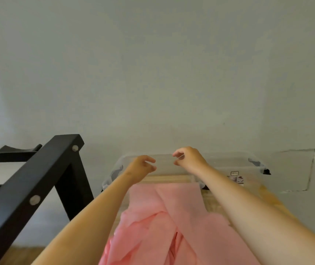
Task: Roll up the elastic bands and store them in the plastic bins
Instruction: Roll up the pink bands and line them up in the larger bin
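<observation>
Pink elastic band (pixel 168 217) lies unrolled and creased on the wooden surface (pixel 209 199), nearer to us than our fingers and between our forearms, so we judge that no rolling has started. Our left hand (pixel 140 167) and right hand (pixel 190 159) hover with fingers loosely curled, gripping nothing we can see. Just beneath and beyond the fingers sits the clear plastic bin (pixel 229 161); we are probably reaching to ready it first. A black rack (pixel 38 184) stands left of them.

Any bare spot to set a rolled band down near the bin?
Bare: wood strip between the pink band and right forearm; floor patch between black rack and left forearm. Crowded: left hand and right hand hover at the clear bin; band covers the middle.
</observation>
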`<state>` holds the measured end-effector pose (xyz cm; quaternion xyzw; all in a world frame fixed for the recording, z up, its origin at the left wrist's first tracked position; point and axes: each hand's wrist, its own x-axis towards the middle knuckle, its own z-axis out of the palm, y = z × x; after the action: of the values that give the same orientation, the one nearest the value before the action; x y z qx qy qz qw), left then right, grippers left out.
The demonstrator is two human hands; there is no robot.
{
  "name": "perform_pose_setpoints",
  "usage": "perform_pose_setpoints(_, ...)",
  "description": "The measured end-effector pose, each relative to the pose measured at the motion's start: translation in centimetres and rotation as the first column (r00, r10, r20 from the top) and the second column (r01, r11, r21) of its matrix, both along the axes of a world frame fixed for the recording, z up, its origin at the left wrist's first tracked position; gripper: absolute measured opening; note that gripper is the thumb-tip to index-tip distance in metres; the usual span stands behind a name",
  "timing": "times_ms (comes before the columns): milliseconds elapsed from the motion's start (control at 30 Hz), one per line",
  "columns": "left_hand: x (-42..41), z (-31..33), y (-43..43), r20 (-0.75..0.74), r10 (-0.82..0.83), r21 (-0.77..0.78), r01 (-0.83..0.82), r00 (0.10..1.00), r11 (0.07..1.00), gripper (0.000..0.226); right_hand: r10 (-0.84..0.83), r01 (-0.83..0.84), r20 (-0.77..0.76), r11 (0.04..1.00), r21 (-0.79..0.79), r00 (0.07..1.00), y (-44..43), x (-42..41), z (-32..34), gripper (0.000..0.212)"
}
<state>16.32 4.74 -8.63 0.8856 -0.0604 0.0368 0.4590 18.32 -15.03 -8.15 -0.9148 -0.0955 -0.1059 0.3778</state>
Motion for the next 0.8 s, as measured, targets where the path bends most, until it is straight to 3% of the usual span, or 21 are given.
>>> perform_pose_setpoints(200,-4.8,-0.7,-2.9,0.026,-0.098,0.03,0.097,0.995,0.995,0.017,0.089,-0.091,-0.021,0.993,-0.081,0.996,-1.8,-5.5,0.0,0.021)
perform_pose_setpoints(333,-9.1,-2.9,-5.2,0.034,-0.162,0.107,0.158,0.986,0.982,0.017,0.134,-0.183,-0.208,0.955,-0.235,0.969,-3.9,-9.8,-2.5,0.028)
perform_pose_setpoints(567,-14.6,-7.6,-9.5,-0.022,-0.296,0.256,0.292,0.955,0.922,0.025,-0.016,-0.114,-0.349,0.931,-0.347,0.937,-8.6,-15.0,-8.9,0.041)
perform_pose_setpoints(700,-15.7,-9.8,-11.3,-0.045,-0.261,0.234,0.264,0.964,0.936,0.028,-0.079,-0.059,-0.383,0.94,-0.337,0.92,-10.0,-16.3,-11.4,0.043)
perform_pose_setpoints(800,-16.1,-11.3,-11.8,-0.053,-0.25,0.324,0.253,0.967,0.912,0.034,-0.081,-0.064,-0.366,0.927,-0.369,0.927,-10.2,-17.2,-13.0,0.047)
